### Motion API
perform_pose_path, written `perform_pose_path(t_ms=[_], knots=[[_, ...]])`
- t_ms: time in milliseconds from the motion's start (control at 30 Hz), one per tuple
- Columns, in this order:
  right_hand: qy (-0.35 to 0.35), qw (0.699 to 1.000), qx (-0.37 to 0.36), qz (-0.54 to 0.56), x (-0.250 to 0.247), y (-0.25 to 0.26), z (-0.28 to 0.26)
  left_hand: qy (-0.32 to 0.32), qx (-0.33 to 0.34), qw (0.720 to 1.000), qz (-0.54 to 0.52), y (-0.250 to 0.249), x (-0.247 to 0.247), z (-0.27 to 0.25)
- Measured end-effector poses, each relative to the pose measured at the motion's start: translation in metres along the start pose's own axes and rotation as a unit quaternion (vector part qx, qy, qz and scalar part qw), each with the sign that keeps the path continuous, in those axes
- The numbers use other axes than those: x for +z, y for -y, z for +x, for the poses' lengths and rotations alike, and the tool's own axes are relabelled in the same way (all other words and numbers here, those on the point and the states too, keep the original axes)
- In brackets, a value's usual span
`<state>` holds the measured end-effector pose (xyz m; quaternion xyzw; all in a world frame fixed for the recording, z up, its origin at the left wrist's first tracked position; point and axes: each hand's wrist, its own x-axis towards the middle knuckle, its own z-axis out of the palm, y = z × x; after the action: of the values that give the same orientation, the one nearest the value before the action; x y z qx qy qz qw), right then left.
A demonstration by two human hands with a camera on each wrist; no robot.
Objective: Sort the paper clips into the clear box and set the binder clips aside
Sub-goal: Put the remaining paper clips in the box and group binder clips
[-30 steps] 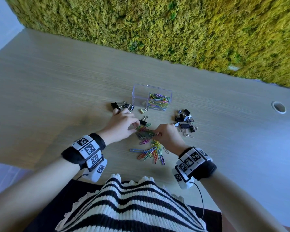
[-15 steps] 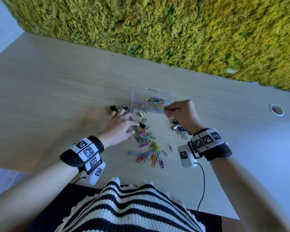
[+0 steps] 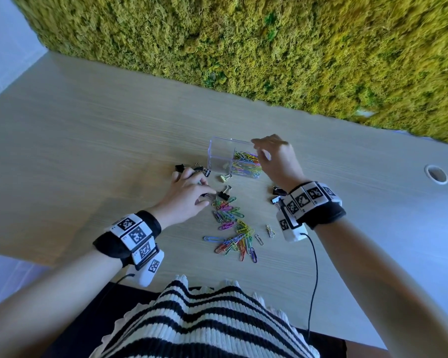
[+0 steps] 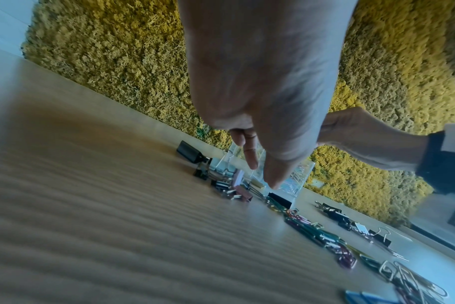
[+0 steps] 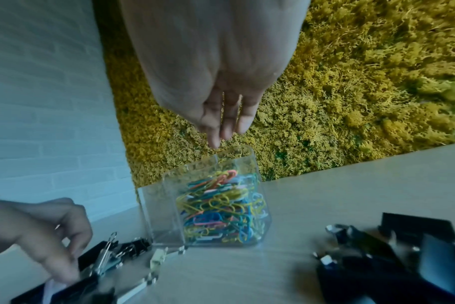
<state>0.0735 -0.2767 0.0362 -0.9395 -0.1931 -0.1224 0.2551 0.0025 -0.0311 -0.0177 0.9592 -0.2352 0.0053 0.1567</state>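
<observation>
Yellow-green moss wall backs a pale wooden tabletop. Over the clear plastic box, the right hand hangs with fingers straight and relaxed, its grip empty; coloured paper clips fill the box's right side. The left hand rests fingers-down among black binder clips left of the box; whether its grip holds one I cannot tell. More loose coloured paper clips lie scattered nearer the person, with another black binder clip cluster beneath the right wrist.
</observation>
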Motion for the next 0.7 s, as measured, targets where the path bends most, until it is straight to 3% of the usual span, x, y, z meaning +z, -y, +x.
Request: perform_pose_path(t_ms=[67,233,333,433,533,633,700], knots=[[-0.003,1.0,-0.007,-0.03,0.001,-0.003,-0.01,-0.001,-0.002,1.0,0.001,0.003,0.001,-0.002],[0.09,0.991,-0.007,-0.097,0.01,0.002,-0.02,-0.013,0.003,1.0,0.008,0.0,0.002,0.0],[0.052,0.996,0.005,-0.068,0.006,0.005,-0.02,-0.005,0.003,1.0,0.01,-0.003,0.002,0.003],[-0.009,0.999,0.041,0.034,-0.005,0.007,-0.03,-0.002,0.001,1.0,0.014,-0.006,0.004,0.005],[0.106,0.989,0.096,0.034,-0.012,0.003,-0.053,-0.006,-0.005,1.0,0.011,-0.009,0.004,0.009],[0.27,0.948,0.165,-0.023,-0.009,-0.008,-0.091,-0.019,-0.011,1.0,0.004,-0.011,0.004,0.016],[0.324,0.922,0.211,-0.027,-0.005,-0.011,-0.113,-0.023,-0.01,1.0,0.0,-0.013,0.004,0.019]])
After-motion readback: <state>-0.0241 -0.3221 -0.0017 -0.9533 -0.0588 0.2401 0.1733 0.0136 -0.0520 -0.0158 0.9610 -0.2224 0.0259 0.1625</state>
